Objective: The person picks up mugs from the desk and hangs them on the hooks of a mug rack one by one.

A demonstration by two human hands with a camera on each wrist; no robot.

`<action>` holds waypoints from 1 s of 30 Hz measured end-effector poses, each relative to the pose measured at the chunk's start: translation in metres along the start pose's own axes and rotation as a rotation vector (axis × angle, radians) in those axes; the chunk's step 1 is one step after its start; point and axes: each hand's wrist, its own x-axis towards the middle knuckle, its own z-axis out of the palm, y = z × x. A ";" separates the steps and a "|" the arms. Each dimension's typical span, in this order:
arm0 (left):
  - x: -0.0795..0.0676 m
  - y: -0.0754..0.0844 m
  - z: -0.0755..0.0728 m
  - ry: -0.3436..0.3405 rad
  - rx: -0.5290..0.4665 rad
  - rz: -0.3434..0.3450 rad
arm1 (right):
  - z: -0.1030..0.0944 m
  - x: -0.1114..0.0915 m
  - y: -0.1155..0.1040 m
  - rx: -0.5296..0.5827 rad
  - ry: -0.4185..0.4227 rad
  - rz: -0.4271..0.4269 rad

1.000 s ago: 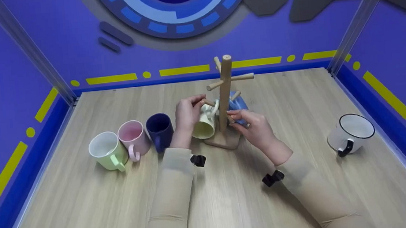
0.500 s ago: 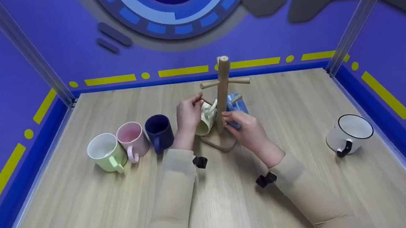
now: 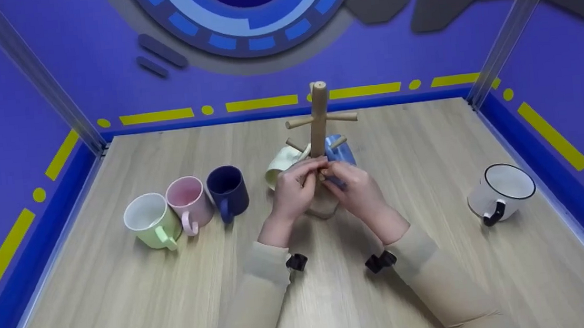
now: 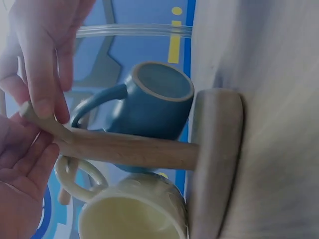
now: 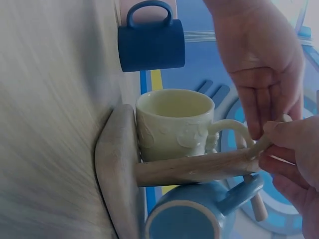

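Observation:
A wooden mug tree (image 3: 321, 129) stands upright, with a cream mug (image 3: 282, 160) hanging on its left and a blue mug (image 3: 343, 151) on its right, both by their handles from lower pegs. My right hand (image 3: 360, 185) pinches the lower front peg (image 4: 56, 128) between thumb and fingers. Close against the same peg and the post is my left hand (image 3: 293, 193); in the right wrist view its fingers (image 5: 249, 107) reach out mostly straight. The upper pegs hold no mugs. In the head view the hands hide the lower post.
Left of the tree, a green mug (image 3: 153, 223), a pink mug (image 3: 189, 199) and a dark blue mug (image 3: 228, 190) stand upright in a row. A white mug with a black rim (image 3: 501, 196) stands far right. Blue panels (image 3: 242, 83) enclose the wooden table (image 3: 335, 297).
My left hand has left the cream mug's peg and come right and nearer, to the front peg. Earlier, the tree turned slightly and shifted left while my right hand kept its pinch.

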 end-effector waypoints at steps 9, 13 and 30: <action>-0.008 -0.016 0.001 -0.038 -0.076 0.035 | -0.032 -0.012 0.008 0.072 -0.143 0.104; -0.010 -0.020 0.002 -0.033 -0.093 0.057 | -0.063 -0.024 0.017 0.085 -0.178 0.213; -0.010 -0.022 0.005 -0.005 -0.182 0.043 | -0.258 -0.071 0.093 -0.137 -0.682 0.845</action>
